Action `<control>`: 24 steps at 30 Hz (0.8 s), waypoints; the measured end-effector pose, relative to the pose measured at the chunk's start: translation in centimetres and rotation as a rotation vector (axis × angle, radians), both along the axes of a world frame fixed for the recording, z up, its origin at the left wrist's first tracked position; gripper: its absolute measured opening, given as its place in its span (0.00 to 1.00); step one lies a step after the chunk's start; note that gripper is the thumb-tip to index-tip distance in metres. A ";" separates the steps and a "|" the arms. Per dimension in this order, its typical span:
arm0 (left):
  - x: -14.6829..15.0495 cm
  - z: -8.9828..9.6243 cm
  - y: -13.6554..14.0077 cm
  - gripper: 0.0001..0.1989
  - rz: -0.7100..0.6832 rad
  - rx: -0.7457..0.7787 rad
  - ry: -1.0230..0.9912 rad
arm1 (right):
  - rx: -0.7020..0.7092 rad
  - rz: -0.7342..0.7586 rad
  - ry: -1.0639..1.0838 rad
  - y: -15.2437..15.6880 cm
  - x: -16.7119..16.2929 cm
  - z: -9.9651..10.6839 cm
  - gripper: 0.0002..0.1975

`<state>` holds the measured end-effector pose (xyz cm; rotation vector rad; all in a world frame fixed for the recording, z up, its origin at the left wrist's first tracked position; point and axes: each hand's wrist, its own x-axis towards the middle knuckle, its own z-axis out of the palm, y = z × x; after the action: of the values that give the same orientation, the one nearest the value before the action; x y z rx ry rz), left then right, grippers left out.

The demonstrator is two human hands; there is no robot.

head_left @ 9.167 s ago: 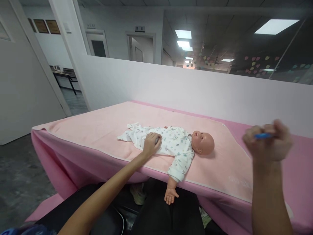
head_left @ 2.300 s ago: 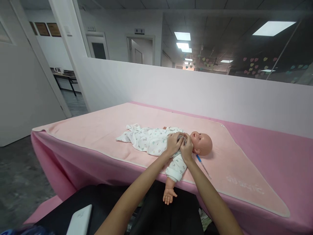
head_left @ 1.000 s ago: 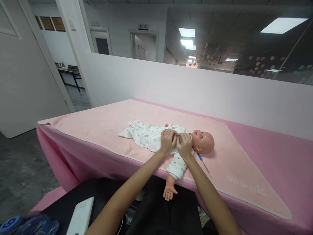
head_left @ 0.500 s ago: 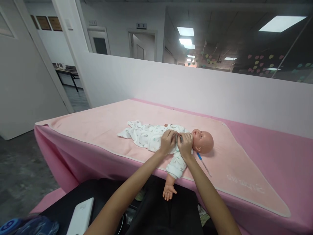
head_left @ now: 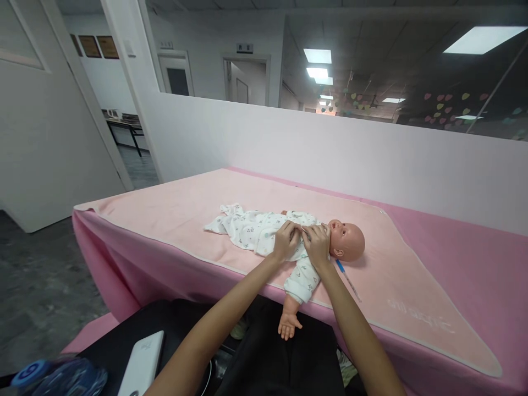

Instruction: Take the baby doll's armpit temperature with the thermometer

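Note:
A baby doll [head_left: 348, 242] lies on its back on a peach mat [head_left: 173, 214], head to the right. It wears a white printed baby outfit [head_left: 247, 230]. My left hand [head_left: 286, 241] and my right hand [head_left: 317, 245] meet over the doll's chest. Both have bent fingers pinching the front of the outfit, their fingertips close together. The exact spot they grip is partly hidden by the fingers. One doll arm hangs over the near table edge, its hand [head_left: 289, 324] palm up. Beside the head and my right wrist lies a thermometer [head_left: 347, 279] with a blue end.
Pink cloth [head_left: 487, 247] covers the table beneath the mat. On a black surface at lower left are a white power bank-like device [head_left: 142, 363] and a plastic bottle with a blue cap [head_left: 31, 373]. A white wall [head_left: 330, 143] with glass above it stands behind the table.
The whole view has shifted slightly, so everything sits a little further right. Both hands stay at the outfit's chest, with only small finger movement; the doll lies as before.

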<state>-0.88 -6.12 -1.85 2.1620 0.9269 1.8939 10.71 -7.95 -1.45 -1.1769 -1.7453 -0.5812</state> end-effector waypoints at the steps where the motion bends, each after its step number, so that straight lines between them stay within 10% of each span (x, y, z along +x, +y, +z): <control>1: 0.0 0.0 0.0 0.08 0.003 0.008 0.015 | -0.001 0.000 -0.005 0.0 0.0 0.0 0.09; 24: -6.2 -0.3 0.2 0.08 0.227 0.051 0.426 | 0.017 -0.030 0.021 0.0 -0.2 0.0 0.10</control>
<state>-7.06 -5.96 -2.18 2.6512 1.2528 1.5769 10.48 -7.92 -1.42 -1.1954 -1.7048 -0.5988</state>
